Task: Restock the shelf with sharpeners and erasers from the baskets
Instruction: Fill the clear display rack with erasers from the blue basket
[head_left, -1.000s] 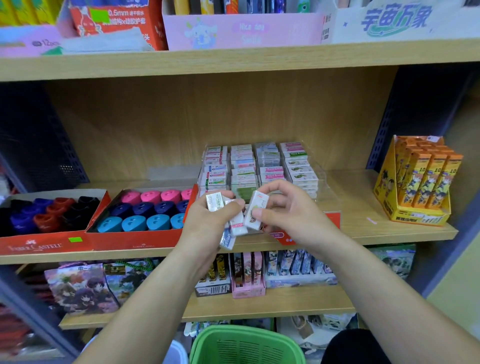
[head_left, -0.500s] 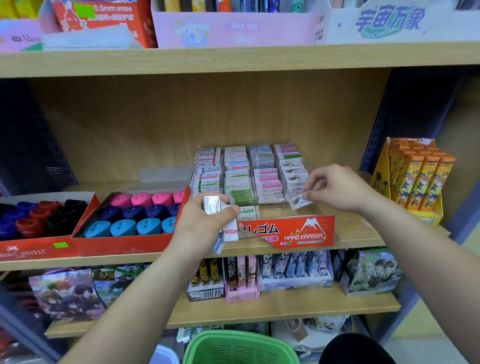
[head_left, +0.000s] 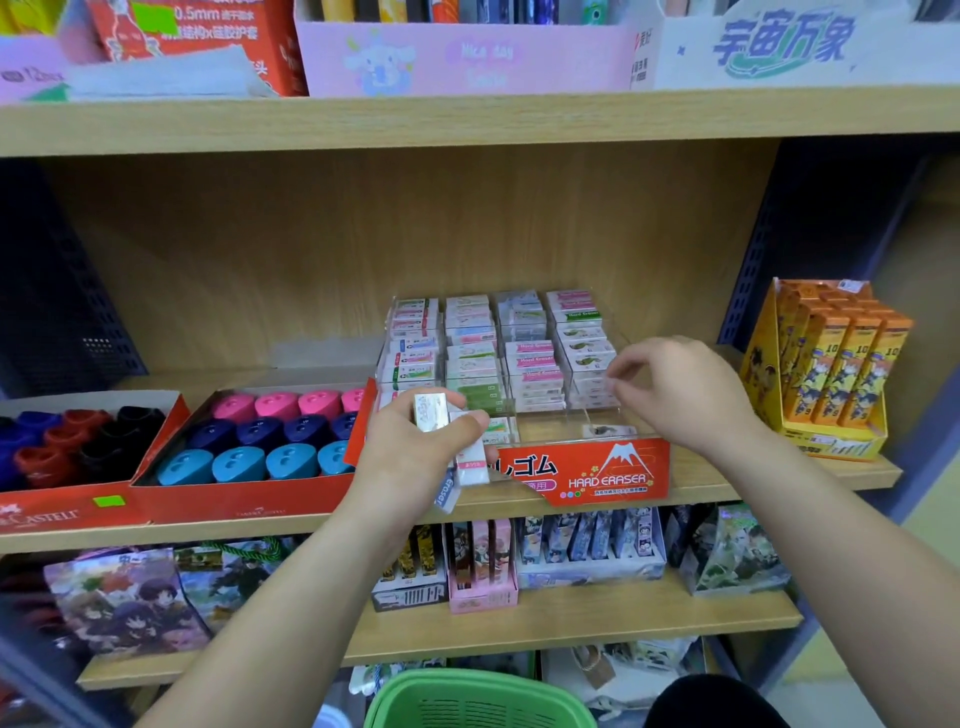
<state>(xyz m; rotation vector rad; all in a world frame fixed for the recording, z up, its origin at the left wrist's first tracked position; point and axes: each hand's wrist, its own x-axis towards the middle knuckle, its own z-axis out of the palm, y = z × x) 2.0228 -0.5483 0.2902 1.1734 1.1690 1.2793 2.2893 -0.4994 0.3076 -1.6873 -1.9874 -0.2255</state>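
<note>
Erasers (head_left: 471, 465) gripped in left hand (head_left: 415, 452), long axes roughly vertical.

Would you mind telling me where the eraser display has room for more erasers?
The front compartment of the third column is bare, between the pink Hard Eraser stack and the red front card. The one to its right holds a single eraser. The rear rows are packed, and the left hand hides the leftmost front.

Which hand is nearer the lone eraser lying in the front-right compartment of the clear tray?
Right. The right hand hovers just over the lone eraser, slightly to its right; the left hand, gripping several erasers, is farther off to its left.
</note>
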